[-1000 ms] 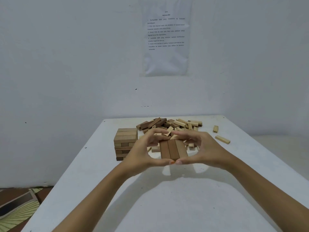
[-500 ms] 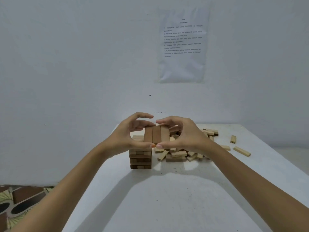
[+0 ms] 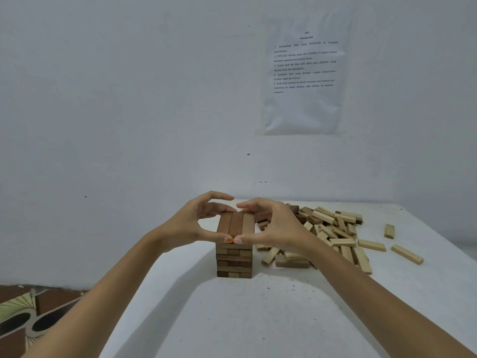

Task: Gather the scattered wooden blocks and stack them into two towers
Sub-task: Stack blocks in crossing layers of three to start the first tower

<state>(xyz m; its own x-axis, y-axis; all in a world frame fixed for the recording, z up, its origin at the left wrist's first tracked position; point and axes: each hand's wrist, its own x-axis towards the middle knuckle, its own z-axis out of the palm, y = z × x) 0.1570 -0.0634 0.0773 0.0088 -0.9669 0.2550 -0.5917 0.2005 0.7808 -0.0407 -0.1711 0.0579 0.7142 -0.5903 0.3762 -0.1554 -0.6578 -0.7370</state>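
A short tower (image 3: pixel 234 262) of wooden blocks stands on the white table (image 3: pixel 258 319). On its top lie three dark brown blocks (image 3: pixel 235 224) side by side, pointing away from me. My left hand (image 3: pixel 192 224) and my right hand (image 3: pixel 273 224) pinch this row between them, thumbs at the near ends and fingers at the far ends. The two thumb tips meet at the front. To the right a heap of loose light and dark blocks (image 3: pixel 327 233) lies on the table.
Three stray light blocks (image 3: pixel 406 254) lie apart at the right of the heap. A printed sheet (image 3: pixel 302 71) hangs on the white wall behind. The table's left edge drops to a patterned floor (image 3: pixel 23 313) at the lower left.
Both hands have carried the three-block row from the table's middle leftwards and up, then lowered it onto the tower's top. The view has swung to the left.
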